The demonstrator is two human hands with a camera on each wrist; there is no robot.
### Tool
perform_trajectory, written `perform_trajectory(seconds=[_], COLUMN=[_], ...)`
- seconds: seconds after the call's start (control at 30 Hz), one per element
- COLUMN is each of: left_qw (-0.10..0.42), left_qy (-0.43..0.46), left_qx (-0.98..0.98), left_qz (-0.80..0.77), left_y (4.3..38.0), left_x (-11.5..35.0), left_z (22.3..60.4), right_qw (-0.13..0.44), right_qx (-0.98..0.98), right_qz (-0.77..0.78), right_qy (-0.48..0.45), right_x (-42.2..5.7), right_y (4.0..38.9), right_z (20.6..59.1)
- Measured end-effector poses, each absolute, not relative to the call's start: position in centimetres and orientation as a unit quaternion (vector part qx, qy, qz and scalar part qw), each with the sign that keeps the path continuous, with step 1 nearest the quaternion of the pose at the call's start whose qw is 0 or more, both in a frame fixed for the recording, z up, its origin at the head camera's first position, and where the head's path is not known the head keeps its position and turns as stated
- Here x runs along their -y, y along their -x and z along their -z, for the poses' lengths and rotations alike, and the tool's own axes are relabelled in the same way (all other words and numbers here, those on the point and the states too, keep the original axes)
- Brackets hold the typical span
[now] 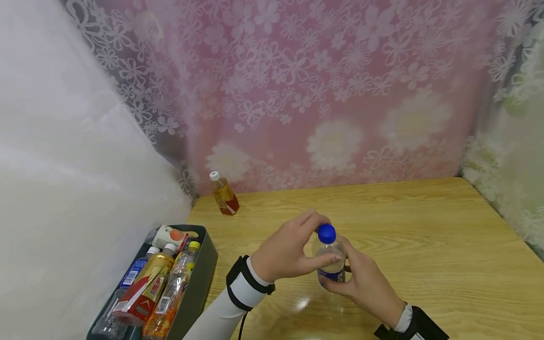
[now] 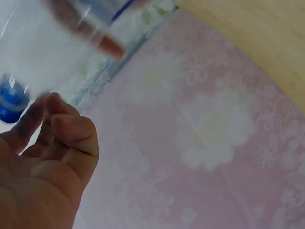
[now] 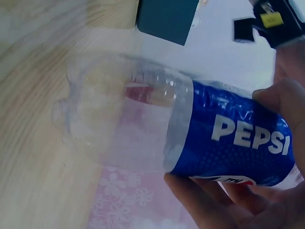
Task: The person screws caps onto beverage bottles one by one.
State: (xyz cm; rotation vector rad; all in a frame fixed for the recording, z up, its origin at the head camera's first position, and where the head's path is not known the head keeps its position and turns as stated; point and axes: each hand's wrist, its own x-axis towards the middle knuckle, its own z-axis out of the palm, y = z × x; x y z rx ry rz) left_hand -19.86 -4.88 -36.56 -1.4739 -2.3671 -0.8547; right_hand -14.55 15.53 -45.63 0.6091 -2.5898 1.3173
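Note:
My right hand (image 1: 374, 279) grips a clear plastic Pepsi bottle (image 3: 233, 133) around its blue label, thumb on one side and fingers on the other. The bottle's clear lower part (image 3: 119, 114) looks empty, and its blue cap (image 1: 327, 233) faces up toward my head. At the bottle's upper end is my left hand (image 1: 289, 248), its fingers behind the cap and its thumb crossing in front of the clear shoulder. The left wrist view shows that hand's loosely bent fingers (image 2: 71, 129) right beside the cap (image 2: 12, 102).
A dark grey-green bin (image 1: 199, 278) at the left holds several drink bottles and a carton-like container. Another bottle (image 1: 226, 197) with a white cap and reddish-brown contents stands at the far left of the wooden table (image 1: 433, 236). A pink flowered curtain (image 1: 276, 118) hangs behind.

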Motion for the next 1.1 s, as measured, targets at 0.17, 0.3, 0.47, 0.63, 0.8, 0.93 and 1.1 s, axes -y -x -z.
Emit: perform_trajectory(seconds=[0.17, 0.3, 0.47, 0.63, 0.8, 0.93, 1.1], left_qw=[0.097, 0.103, 0.141, 0.204, 0.224, 0.235, 0.246], left_qy=[0.473, 0.456, 0.382, 0.207, 0.065, 0.015, -0.002], left_qx=[0.81, 0.816, 0.839, 0.897, 0.927, 0.92, 0.92], left_qz=[0.332, 0.339, 0.36, 0.334, 0.294, 0.312, 0.305], left_y=[19.8, 20.3, 23.4, 29.9, 35.6, 37.5, 38.5], left_x=[4.9, 5.1, 7.1, 11.5, 16.0, 17.5, 17.5], left_z=[38.2, 39.0, 39.4, 39.8, 41.3, 42.2, 42.0], right_qw=[0.098, 0.094, 0.078, 0.071, 0.077, 0.077, 0.073], right_qx=[0.868, 0.876, 0.898, 0.905, 0.912, 0.912, 0.91], right_qz=[-0.446, -0.434, -0.402, -0.396, -0.381, -0.382, -0.387], right_qy=[-0.193, -0.187, -0.161, -0.138, -0.133, -0.131, -0.127], right_x=[-15.2, -15.1, -15.5, -16.4, -17.3, -17.8, -18.2], right_y=[14.9, 15.2, 15.4, 15.3, 15.4, 15.3, 15.4], right_z=[45.2, 45.4, 45.6, 45.9, 46.5, 47.0, 47.2])
